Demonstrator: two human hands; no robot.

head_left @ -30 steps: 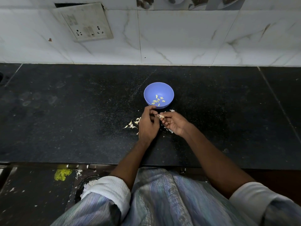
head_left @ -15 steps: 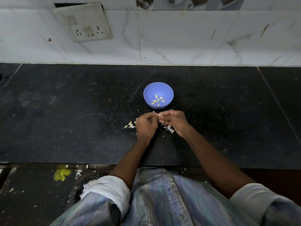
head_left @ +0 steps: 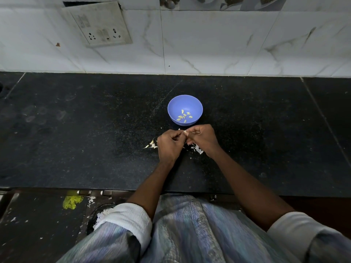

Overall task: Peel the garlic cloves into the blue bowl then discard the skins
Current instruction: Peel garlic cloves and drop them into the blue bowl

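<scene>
A blue bowl (head_left: 185, 103) stands on the black counter and holds several peeled garlic cloves (head_left: 183, 117). Just in front of it my left hand (head_left: 169, 147) and my right hand (head_left: 204, 139) meet fingertip to fingertip. Both pinch one small garlic clove (head_left: 184, 132) between them, which shows as a pale speck. White garlic skins (head_left: 152, 144) lie on the counter left of my left hand. More skins (head_left: 198, 149) lie under my right wrist, partly hidden by it.
The black stone counter (head_left: 95, 139) runs wide to both sides. A tiled wall with a socket plate (head_left: 98, 25) rises behind it. Below the counter's front edge a dark floor shows a yellow scrap (head_left: 72, 202) and white flecks.
My hands have closed together from a slightly spread pose. They now pinch the clove between the fingertips, a little nearer the bowl. The bowl and skins have not moved.
</scene>
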